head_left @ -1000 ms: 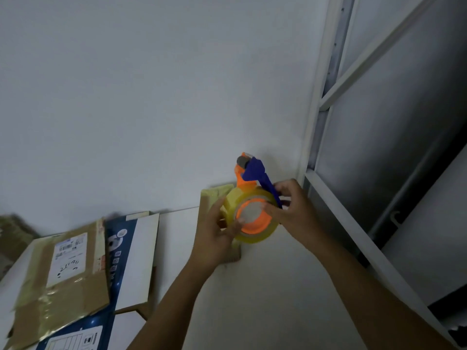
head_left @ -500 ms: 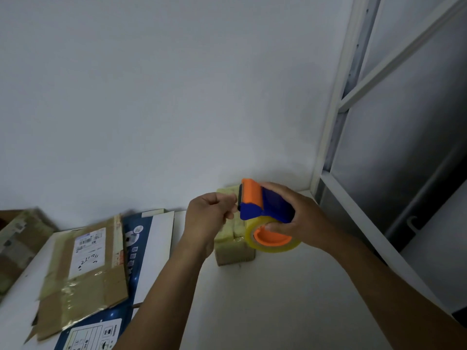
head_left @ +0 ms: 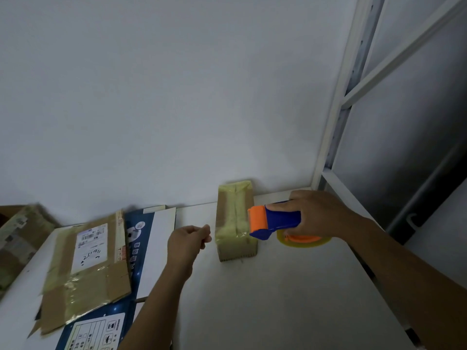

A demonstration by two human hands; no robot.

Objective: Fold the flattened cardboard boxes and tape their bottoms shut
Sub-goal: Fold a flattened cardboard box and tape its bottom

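A small brown cardboard box, covered with yellowish tape, stands on the white table against the wall. My right hand grips the blue handle of the tape dispenser, whose orange front end sits at the box's right side. Its yellowish tape roll lies low on the table under my hand. My left hand hovers just left of the box with its fingers curled and thumb against them; I see nothing in it. A flattened brown box with a white label lies at the left.
Under the labelled cardboard lies a flattened blue and white box. More taped cardboard sits at the far left edge. A white metal frame rises at the table's right side, with a dark gap beyond it.
My right hand has turned the dispenser over and lowered it to the table beside the small box. My left hand has let go of it and drawn away to the left.
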